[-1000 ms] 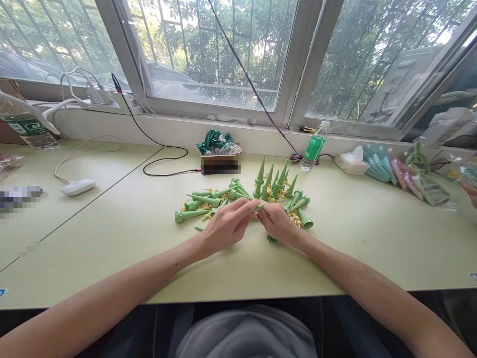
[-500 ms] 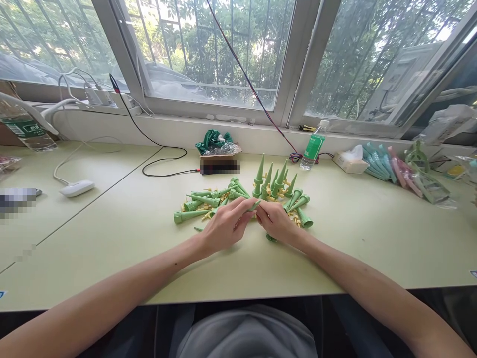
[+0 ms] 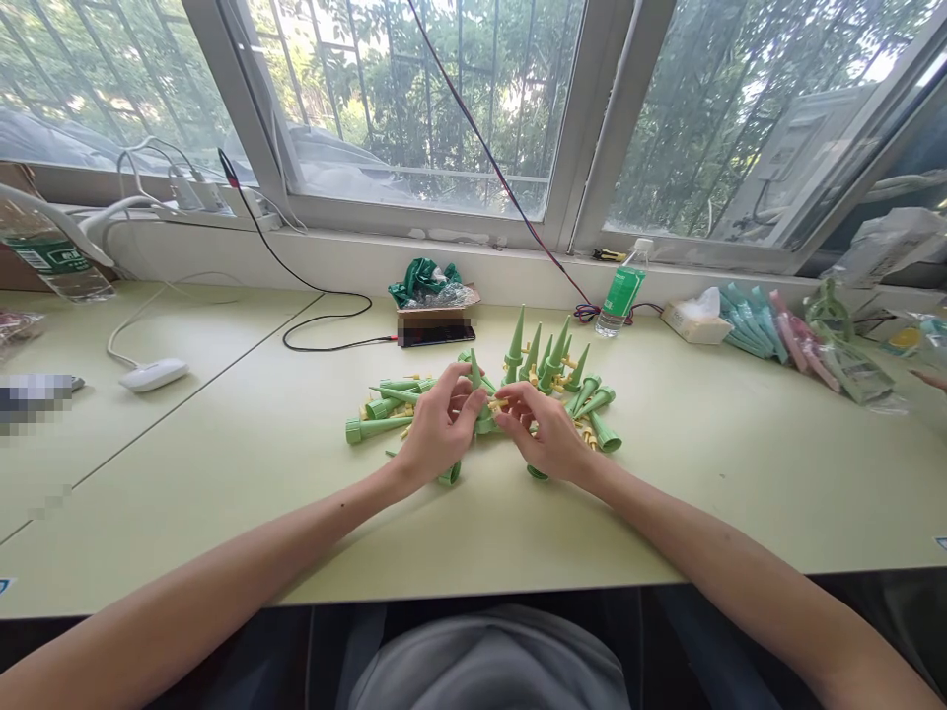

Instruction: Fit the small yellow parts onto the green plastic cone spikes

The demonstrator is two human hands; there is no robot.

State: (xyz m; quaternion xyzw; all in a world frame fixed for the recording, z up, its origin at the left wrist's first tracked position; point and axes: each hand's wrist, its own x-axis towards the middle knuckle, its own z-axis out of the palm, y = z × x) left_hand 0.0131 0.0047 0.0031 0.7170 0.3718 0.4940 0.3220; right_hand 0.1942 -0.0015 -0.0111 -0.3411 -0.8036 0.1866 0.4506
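My left hand (image 3: pixel 438 424) is closed round a green plastic watering spike (image 3: pixel 475 372), held point up with its wide cap end low over the table. Against its side, my right hand (image 3: pixel 547 429) pinches a small yellow valve (image 3: pixel 498 404); whether the valve is seated in the spike I cannot tell. Behind my right hand several assembled spikes (image 3: pixel 553 363) stand upright with yellow valves on them. Loose green spikes (image 3: pixel 374 426) and yellow pieces lie in a pile to the left, partly hidden by my left hand. More spikes (image 3: pixel 605 434) lie to the right of my right hand.
A phone (image 3: pixel 444 336) on a black cable lies in front of a small box (image 3: pixel 463 296) at the back. A water bottle (image 3: pixel 621 291), a tissue pack (image 3: pixel 695 320) and bagged items (image 3: pixel 850 345) stand to the right. A white mouse-like device (image 3: pixel 154 375) lies left.
The green spike in my left hand has turned from lying tilted across my fingers to standing point up. My right hand's fingers now show a yellow valve at its side.
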